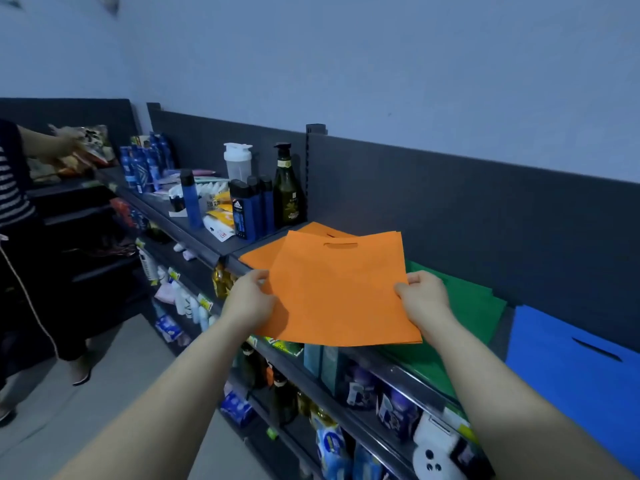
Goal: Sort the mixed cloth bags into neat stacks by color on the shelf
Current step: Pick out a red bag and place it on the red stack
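Left hand point(249, 299) and right hand point(424, 299) each pinch a side edge of an orange bag point(339, 292), held just above the shelf point(391, 368), over the orange stack point(263, 256) and partly over the green stack point(474, 303). Its near edge overhangs the shelf front. Let go now, it would likely land skewed, cover green, or slide off.

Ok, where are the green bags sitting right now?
In the head view, the green bags lie on the top shelf, right of centre, between the held orange bags and the blue bags, just behind the right hand.
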The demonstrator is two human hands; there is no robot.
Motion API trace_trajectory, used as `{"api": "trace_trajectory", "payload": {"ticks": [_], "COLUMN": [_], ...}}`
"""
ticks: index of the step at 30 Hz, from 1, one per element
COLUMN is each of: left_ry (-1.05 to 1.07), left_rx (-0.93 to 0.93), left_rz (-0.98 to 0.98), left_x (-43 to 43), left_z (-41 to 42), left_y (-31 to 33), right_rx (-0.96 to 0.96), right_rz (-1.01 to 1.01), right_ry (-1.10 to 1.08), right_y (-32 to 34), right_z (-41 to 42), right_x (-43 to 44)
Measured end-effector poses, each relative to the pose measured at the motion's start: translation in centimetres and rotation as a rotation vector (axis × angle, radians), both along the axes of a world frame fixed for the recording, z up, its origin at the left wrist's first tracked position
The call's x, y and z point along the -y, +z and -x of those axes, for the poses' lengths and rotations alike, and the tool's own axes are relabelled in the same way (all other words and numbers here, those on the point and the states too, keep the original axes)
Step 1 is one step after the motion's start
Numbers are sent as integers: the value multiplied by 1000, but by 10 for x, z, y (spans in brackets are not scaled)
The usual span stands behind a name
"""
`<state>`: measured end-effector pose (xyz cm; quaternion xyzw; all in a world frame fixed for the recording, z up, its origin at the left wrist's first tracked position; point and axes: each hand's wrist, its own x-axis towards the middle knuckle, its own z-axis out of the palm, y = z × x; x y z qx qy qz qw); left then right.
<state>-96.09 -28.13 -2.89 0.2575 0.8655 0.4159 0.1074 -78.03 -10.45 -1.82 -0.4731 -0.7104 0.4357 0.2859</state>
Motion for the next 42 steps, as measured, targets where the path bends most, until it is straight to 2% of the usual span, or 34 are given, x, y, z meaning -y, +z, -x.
{"api": "trace_trajectory", "payload": {"ticks": [12,19,23,28,31,34,38,42], "left_ry": [2,-135,-224,-344,-410,-526,-673,-798], "left_rx": [-176,-221,-265,-435,-686,-827,-859,-841], "left_rz": [91,135,191,285,441,385,264,118], "left_x": [-83,-124,-139,-151,-158,-167,-180,-190], "left_z": [133,199,233,269,276,268,241,207], "left_y": [-21,-38,-49,-68,-69,-65,-47,-29], "right_rx": [267,410,554,635,722,730,818,845], "right_rz": [-147,-133,-93,-152,-298,-414,-490,-462], "right_ry": [102,77,31,-17,-96,-164,-256,-343], "right_y": [-34,-51,-59,-62,-60,-59,-47,-34], "right_z": [117,164,187,202,203,201,189,163], "right_x": [-68,-86,-82,-67,-59,-57,-52,-43]}}
